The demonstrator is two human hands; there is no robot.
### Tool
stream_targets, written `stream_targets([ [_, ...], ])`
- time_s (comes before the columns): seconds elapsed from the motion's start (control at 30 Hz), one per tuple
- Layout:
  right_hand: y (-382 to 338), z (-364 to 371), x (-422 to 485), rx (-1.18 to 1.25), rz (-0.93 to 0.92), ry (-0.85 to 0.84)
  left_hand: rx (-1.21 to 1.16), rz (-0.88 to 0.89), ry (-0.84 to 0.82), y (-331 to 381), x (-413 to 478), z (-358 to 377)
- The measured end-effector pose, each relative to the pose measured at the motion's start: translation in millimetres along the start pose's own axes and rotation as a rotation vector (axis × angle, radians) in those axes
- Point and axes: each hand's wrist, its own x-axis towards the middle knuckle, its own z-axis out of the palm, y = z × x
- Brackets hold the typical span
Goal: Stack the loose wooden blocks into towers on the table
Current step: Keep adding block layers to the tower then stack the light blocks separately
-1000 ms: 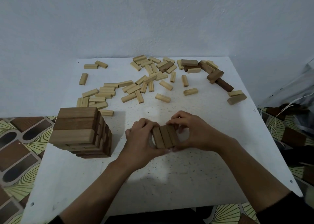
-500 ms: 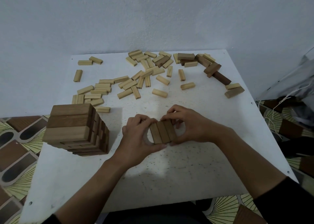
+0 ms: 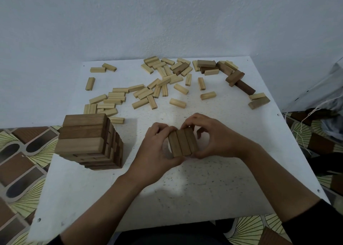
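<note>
Loose blocks [image 3: 177,103]: bare wood, nothing to read.
Tower [image 3: 83,133] at 9 o'clock: plain faces, no marks legible.
Desk [image 3: 204,189]: speckled white, no label.

desk [image 3: 204,189]: white, speckled | tower [image 3: 89,142]: stacked layers, at left edge | three-block row [image 3: 182,142]: side by side, touching, desk centre | pale loose blocks [image 3: 141,94]: scattered over far half, some overlapping | dark blocks [image 3: 234,76]: heaped near far right corner | block pair [image 3: 259,101]: by right edge
</note>
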Motion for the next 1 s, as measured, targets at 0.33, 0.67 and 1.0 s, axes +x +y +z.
stream_targets([
  [0.33,-27,-33,-3,0.257,-0.054,0.071,0.007,0.050,0.082,49,-4,-40],
  [0.67,-74,-55,10,0.405,-0.267,0.119,0.194,0.266,0.214,94,-20,-95],
  [1.0,-143,-26,44,0.072,-0.293,0.237,0.321,0.249,0.185,70,-35,-180],
])
